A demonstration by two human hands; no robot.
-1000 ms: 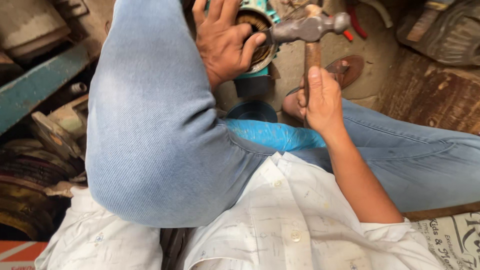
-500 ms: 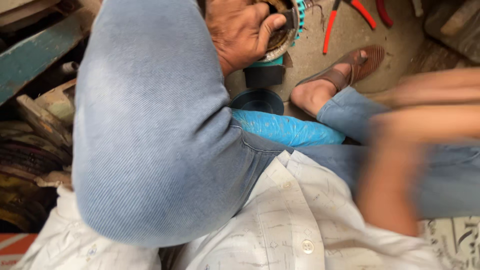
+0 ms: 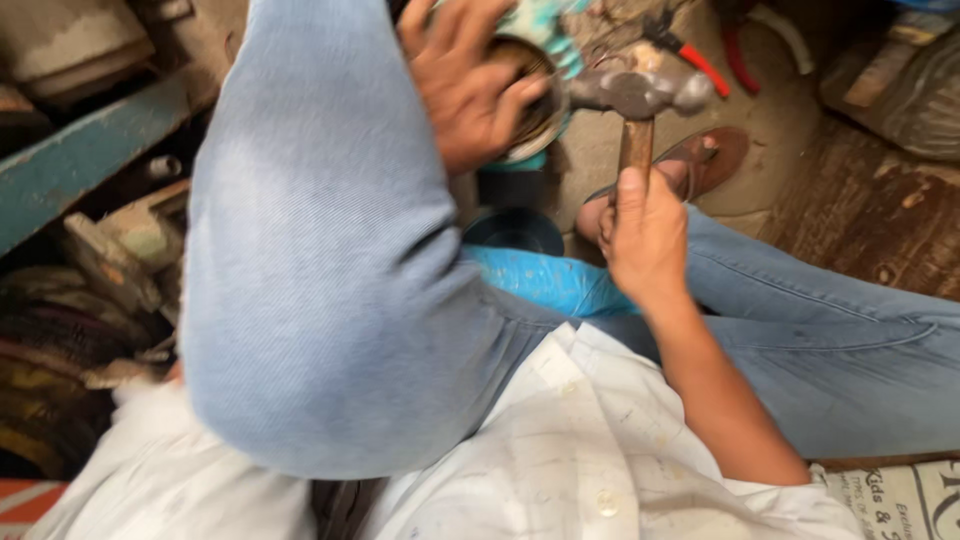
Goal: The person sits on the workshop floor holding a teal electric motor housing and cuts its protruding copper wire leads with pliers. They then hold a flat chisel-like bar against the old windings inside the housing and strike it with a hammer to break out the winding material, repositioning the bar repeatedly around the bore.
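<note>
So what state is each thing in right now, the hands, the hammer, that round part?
Right hand: closed around the hammer's wooden handle.
Hammer: head up against the round part's rim.
Left hand: fingers spread over the round part, bracing it.
Round part: tilted, open face showing.
Red-handled pliers: lying on the floor, unheld.

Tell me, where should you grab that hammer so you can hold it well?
Probably by the wooden handle, low down, away from the heavy metal head. The handle points toward the person, so come from the near side, as the right hand does, fingers wrapped round it. The left hand steadies the round teal part.
</note>
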